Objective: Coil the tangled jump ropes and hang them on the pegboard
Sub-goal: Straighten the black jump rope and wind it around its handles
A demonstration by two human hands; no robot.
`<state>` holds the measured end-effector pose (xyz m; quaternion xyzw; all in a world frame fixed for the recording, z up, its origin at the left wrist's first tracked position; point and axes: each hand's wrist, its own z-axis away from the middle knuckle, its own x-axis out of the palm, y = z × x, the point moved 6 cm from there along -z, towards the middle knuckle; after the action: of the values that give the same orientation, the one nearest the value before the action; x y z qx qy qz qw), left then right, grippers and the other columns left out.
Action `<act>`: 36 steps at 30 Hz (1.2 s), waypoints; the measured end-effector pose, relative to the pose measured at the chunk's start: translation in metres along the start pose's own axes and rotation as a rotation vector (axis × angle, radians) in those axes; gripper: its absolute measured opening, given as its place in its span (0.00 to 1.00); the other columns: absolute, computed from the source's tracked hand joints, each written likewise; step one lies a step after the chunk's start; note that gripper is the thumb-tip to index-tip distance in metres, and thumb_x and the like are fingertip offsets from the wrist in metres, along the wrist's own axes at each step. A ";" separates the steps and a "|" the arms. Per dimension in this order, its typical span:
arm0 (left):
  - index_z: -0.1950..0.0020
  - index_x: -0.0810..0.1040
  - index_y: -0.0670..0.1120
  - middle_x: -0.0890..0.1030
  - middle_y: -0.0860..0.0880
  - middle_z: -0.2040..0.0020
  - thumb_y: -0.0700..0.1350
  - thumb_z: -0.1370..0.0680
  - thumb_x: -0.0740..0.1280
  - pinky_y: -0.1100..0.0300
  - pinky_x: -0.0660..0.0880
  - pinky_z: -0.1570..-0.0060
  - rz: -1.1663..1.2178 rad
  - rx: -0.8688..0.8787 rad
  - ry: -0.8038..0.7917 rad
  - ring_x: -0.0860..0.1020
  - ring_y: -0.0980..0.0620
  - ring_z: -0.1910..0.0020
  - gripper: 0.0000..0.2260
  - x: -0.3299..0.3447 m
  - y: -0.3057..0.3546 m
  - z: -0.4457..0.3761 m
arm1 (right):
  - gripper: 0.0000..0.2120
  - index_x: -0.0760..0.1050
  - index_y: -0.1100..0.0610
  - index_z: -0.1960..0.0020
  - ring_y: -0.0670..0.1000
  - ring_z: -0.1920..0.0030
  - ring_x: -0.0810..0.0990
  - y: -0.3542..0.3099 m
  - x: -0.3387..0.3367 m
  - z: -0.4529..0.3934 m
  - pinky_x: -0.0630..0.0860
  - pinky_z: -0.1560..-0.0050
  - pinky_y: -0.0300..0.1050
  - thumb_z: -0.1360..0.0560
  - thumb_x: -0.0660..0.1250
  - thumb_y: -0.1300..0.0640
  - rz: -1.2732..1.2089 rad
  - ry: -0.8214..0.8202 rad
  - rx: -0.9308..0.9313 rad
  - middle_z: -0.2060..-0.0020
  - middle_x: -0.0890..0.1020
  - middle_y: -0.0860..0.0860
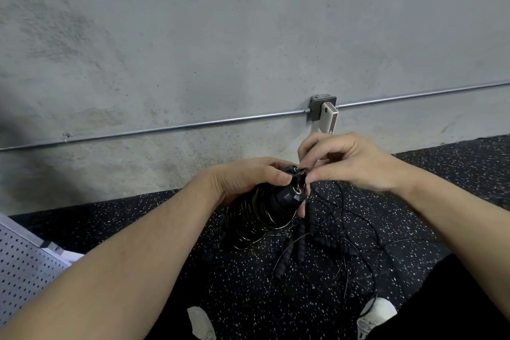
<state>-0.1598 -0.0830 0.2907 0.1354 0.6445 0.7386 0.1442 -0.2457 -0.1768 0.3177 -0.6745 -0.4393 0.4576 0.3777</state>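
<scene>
A grey concrete wall fills the upper half. A metal conduit crosses it from nine o'clock to a junction box just right of centre, then continues toward three o'clock. Black speckled rubber flooring covers the six o'clock area.

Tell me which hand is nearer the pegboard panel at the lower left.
Left. The left hand grips the coiled rope mid-frame, on the pegboard's side; the right hand is farther right.
</scene>
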 end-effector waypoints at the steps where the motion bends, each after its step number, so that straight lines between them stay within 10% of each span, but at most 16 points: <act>1: 0.50 0.85 0.52 0.87 0.48 0.54 0.64 0.32 0.76 0.60 0.77 0.49 0.011 -0.007 -0.015 0.84 0.52 0.54 0.19 0.002 -0.001 -0.001 | 0.07 0.87 0.45 0.56 0.41 0.58 0.78 0.000 0.001 0.001 0.74 0.54 0.33 0.33 0.79 0.53 0.009 -0.010 0.000 0.55 0.82 0.45; 11: 0.54 0.84 0.52 0.84 0.47 0.58 0.56 0.36 0.76 0.57 0.78 0.57 0.141 0.014 0.092 0.81 0.50 0.60 0.14 -0.007 -0.012 -0.008 | 0.13 0.77 0.55 0.55 0.53 0.59 0.80 0.002 0.005 0.014 0.77 0.57 0.51 0.25 0.72 0.45 0.122 0.138 -0.109 0.58 0.83 0.50; 17: 0.38 0.77 0.44 0.86 0.45 0.52 0.50 0.28 0.68 0.53 0.78 0.46 0.110 0.096 0.215 0.83 0.48 0.52 0.20 -0.014 -0.008 -0.008 | 0.14 0.74 0.56 0.49 0.57 0.56 0.81 0.003 0.003 0.013 0.75 0.55 0.65 0.20 0.65 0.45 0.259 0.175 -0.117 0.54 0.80 0.54; 22: 0.43 0.80 0.47 0.81 0.31 0.46 0.51 0.30 0.75 0.39 0.76 0.39 -0.029 0.080 0.395 0.80 0.40 0.48 0.17 -0.028 -0.008 -0.004 | 0.08 0.79 0.51 0.48 0.58 0.49 0.79 0.011 -0.007 0.017 0.76 0.44 0.59 0.23 0.67 0.48 0.226 0.242 -0.037 0.50 0.81 0.51; 28: 0.48 0.79 0.49 0.82 0.52 0.58 0.43 0.25 0.77 0.59 0.77 0.51 -0.280 0.116 0.570 0.80 0.57 0.57 0.09 -0.031 -0.003 -0.004 | 0.22 0.79 0.64 0.52 0.54 0.50 0.81 0.004 -0.011 0.014 0.78 0.47 0.48 0.23 0.69 0.42 0.323 0.287 -0.099 0.52 0.81 0.53; 36: 0.53 0.77 0.57 0.81 0.57 0.58 0.51 0.27 0.78 0.60 0.75 0.51 -0.619 0.204 0.830 0.80 0.56 0.55 0.11 -0.040 0.003 -0.005 | 0.07 0.79 0.54 0.51 0.47 0.49 0.81 0.007 -0.014 0.017 0.78 0.44 0.43 0.25 0.73 0.64 0.386 0.479 0.001 0.54 0.81 0.50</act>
<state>-0.1250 -0.1030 0.2926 -0.3519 0.7258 0.5864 0.0743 -0.2627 -0.1905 0.3105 -0.8341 -0.2012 0.3489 0.3769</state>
